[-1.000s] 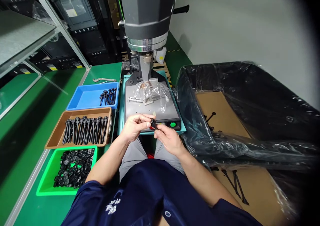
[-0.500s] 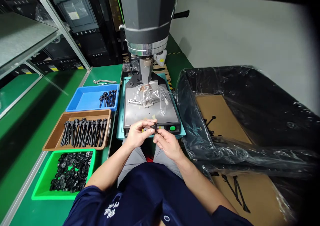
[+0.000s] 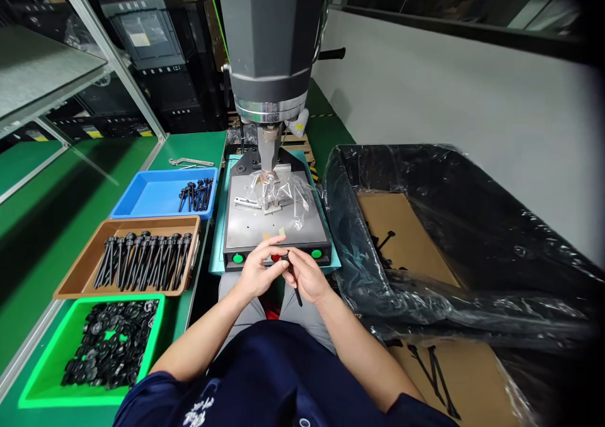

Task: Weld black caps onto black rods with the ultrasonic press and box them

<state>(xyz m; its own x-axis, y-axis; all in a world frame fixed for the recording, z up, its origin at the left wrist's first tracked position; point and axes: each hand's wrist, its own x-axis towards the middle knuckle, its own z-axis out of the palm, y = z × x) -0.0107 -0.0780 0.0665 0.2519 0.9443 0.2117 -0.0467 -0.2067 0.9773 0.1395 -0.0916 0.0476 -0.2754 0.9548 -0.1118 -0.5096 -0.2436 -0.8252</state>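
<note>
My left hand (image 3: 259, 270) and my right hand (image 3: 306, 277) meet in front of the press, just over my lap. Between them is a black rod-shaped plastic part (image 3: 297, 297), its thin shaft pointing down below my right fingers. The fingers of my right hand are closed round the part's upper portion. At the part's top end, my left thumb and fingers pinch it, with the index finger partly stretched out. Fingers hide most of the head. Behind the hands stands the press base (image 3: 246, 228), with clear plastic film (image 3: 300, 193) over its fixture.
On the left stand a blue tray (image 3: 137, 193) and a brown tray (image 3: 75, 269) with black rods, and a green tray (image 3: 35, 376) of small black pieces. A wrench (image 3: 191, 161) lies behind. Right is a box lined with black plastic (image 3: 352, 225). The press head (image 3: 267, 42) hangs above.
The view has shifted, showing both green buttons on the press base. The black part's shaft now shows below my right hand; before, mainly its head showed between the fingers.
</note>
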